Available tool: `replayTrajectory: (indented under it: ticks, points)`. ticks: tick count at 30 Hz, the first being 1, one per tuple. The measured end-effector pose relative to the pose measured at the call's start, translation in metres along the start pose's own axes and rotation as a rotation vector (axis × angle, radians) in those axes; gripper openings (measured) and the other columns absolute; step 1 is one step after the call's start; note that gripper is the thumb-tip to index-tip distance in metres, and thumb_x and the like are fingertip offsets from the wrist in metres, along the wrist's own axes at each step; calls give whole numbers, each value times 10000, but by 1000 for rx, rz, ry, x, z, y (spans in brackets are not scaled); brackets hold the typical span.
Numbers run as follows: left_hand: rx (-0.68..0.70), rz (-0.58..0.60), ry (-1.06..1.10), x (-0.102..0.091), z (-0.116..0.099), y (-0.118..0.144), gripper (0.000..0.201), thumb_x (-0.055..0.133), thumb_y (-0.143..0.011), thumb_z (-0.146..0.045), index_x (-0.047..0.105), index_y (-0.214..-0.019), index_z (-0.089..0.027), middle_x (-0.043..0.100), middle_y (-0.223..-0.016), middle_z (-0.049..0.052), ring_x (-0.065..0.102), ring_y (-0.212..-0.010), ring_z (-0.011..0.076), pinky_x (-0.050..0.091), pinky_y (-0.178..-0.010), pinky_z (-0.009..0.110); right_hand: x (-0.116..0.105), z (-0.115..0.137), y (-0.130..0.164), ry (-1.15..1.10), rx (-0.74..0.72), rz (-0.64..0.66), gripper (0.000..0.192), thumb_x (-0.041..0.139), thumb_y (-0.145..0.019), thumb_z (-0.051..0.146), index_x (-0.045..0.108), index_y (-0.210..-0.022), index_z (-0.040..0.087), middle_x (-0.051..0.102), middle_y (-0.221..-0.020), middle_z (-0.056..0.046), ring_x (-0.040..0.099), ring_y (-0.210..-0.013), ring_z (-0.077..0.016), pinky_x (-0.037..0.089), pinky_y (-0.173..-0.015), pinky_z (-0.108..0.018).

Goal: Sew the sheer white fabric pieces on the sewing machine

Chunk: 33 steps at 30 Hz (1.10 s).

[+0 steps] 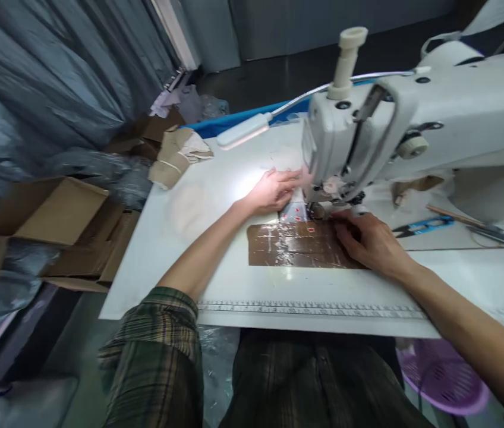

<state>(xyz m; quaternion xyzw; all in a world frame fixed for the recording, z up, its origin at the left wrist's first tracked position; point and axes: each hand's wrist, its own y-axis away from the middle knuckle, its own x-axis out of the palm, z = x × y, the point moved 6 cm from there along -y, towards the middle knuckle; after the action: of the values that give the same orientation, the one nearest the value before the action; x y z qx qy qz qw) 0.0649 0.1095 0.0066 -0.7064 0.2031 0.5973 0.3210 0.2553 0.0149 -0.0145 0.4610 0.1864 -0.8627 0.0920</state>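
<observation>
Centre of the frame: left hand [274, 190] flat, fingers stretched out and together, pressing a small pale piece [295, 209] onto the white table [189, 261] just left of the sewing machine [412, 131]. Nothing pinched there, only held down. Right hand [370, 241] lower and to the right, palm down with fingers loosely spread, resting on the right end of a brown patch covered in shiny tape [296, 245], fingertips close under the needle area. Pale piece between both hands, directly at the foot of the machine, brightly lit by the lamp [245, 131] on its bent arm. Blue snips [421, 226] right of the hand, apart from it. Printed ruler [314, 308] along the near table edge. Open cardboard boxes [47, 211] at left of frame, purple basket [441, 374] at lower right.
</observation>
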Motion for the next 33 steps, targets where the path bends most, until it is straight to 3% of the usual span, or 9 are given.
replayTrajectory:
  ticks: [2, 6, 12, 15, 17, 20, 25, 29, 33]
  points:
    - [5, 12, -1, -3, -4, 20, 365, 392, -962, -274, 589, -1268, -249, 540, -1416, 69, 519, -1271, 247, 337, -1118, 499, 4, -3, 3, 40, -19, 36, 324, 443, -927, 309, 632, -1153, 174, 654, -953, -122, 619, -820, -280, 469, -740, -409]
    - [-88, -7, -31, -24, -1, 81, 362, 404, -995, -347, 539, -1304, -215, 480, -1477, 97, 485, -1305, 237, 372, -1089, 465, 16, -14, 8, 120, -47, 73, 394, 423, -955, 386, 571, -1283, 227, 634, -1086, -154, 642, -938, -314, 498, -780, -442]
    - [-513, -95, -90, -71, 42, 185, 407, 460, -978, -352, 507, -1328, -151, 560, -1350, 138, 515, -1242, 256, 388, -1062, 470, 21, -14, 9, 170, -25, 48, 410, 390, -953, 458, 583, -1259, 266, 633, -1074, -145, 663, -955, -318, 524, -779, -451]
    - [-762, -169, 76, -75, 71, 224, 319, 590, -895, -383, 629, -1120, -160, 628, -1157, 106, 597, -1049, 230, 475, -950, 400, 19, -10, 8, 143, -28, 36, 409, 399, -940, 456, 598, -1234, 254, 644, -1044, -145, 668, -952, -317, 532, -782, -454]
    - [-850, -217, 165, -72, 82, 237, 204, 628, -856, -368, 667, -914, -176, 647, -1023, 74, 616, -904, 194, 505, -851, 342, 18, -9, 7, 130, -38, 30, 392, 418, -928, 441, 604, -1218, 254, 646, -1068, -146, 665, -965, -319, 532, -806, -464]
    - [-880, -285, 181, -73, 86, 244, 203, 568, -884, -350, 658, -801, -187, 652, -938, 58, 606, -808, 168, 501, -764, 303, 18, -9, 5, 112, -56, 16, 346, 452, -909, 403, 614, -1184, 269, 645, -1115, -138, 659, -983, -317, 526, -836, -472]
    - [-857, -370, 194, -86, 67, 232, 309, 445, -951, -397, 660, -909, -178, 682, -975, 54, 606, -818, 167, 467, -666, 273, 18, -11, 4, 117, -53, 32, 328, 475, -909, 372, 628, -1175, 256, 634, -1167, -143, 656, -968, -299, 515, -828, -446]
    - [-761, -301, 277, -75, 22, 199, 334, 434, -972, -440, 674, -966, -208, 708, -853, 9, 636, -771, 156, 490, -646, 263, 18, -10, 3, 114, -67, 20, 319, 469, -913, 386, 639, -1146, 251, 638, -1151, -130, 657, -945, -300, 506, -824, -440]
    - [-387, -85, 485, -42, -51, 152, 277, 434, -997, -375, 662, -1003, -217, 711, -1161, 52, 666, -1015, 172, 552, -818, 316, 14, -3, 3, 122, -74, 17, 291, 479, -928, 344, 642, -1139, 228, 632, -1152, -127, 654, -930, -285, 498, -808, -411]
